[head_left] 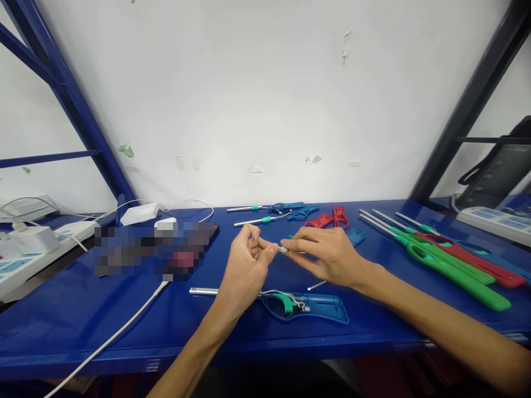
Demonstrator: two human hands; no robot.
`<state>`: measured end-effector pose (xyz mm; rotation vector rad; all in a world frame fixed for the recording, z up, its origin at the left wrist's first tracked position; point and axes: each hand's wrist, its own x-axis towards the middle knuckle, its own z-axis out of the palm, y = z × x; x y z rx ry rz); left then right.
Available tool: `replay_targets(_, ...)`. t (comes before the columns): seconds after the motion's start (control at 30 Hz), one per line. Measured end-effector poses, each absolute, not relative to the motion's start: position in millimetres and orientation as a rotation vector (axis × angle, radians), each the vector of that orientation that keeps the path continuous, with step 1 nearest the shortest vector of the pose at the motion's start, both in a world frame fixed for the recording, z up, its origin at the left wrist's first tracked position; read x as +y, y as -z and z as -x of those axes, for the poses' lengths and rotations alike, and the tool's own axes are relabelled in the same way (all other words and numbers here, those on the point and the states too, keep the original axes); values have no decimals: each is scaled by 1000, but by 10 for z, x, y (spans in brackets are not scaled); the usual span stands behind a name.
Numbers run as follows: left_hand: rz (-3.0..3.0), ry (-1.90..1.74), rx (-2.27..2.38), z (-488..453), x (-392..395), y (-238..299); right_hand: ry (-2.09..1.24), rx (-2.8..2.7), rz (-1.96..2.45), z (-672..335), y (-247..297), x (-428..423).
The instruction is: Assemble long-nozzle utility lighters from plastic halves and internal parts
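My left hand [249,262] and my right hand [327,255] meet above the blue bench [124,331]. Both pinch a small metal-tipped part [285,250] between their fingertips. A thin white wire runs from it down to an open blue lighter half-shell [309,307] lying on the bench just below my hands. That shell holds a green trigger [286,302] and a metal tube [203,291] sticking out to the left. A thin metal pin [316,286] lies under my right hand.
Finished long-nosed lighters, green [452,272] and red [477,265], lie at the right. Loose red [329,218] and blue [298,210] shells and metal tubes lie at the back. White chargers, cables and a power strip [29,249] sit at the left.
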<state>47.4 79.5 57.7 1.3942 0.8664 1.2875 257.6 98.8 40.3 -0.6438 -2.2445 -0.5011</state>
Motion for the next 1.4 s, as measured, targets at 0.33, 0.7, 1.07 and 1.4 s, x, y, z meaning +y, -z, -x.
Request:
replay_targets(0.33, -1439, -1233, 886, -490, 752, -569, 426, -2231, 634, -2564, -348, 996)
replay_targets(0.7, -1450, -1171, 883, -459, 766, -509, 336, -2241, 645, -2552, -297, 983)
replay_targets(1.07, -1490, -1202, 931, -492, 799, -462, 281, -2256, 681, -2554, -287, 994)
replay_targets(1.4, -1579, -1273, 1037, -462, 784, -626, 283, -2214, 709, -2562, -336, 1021)
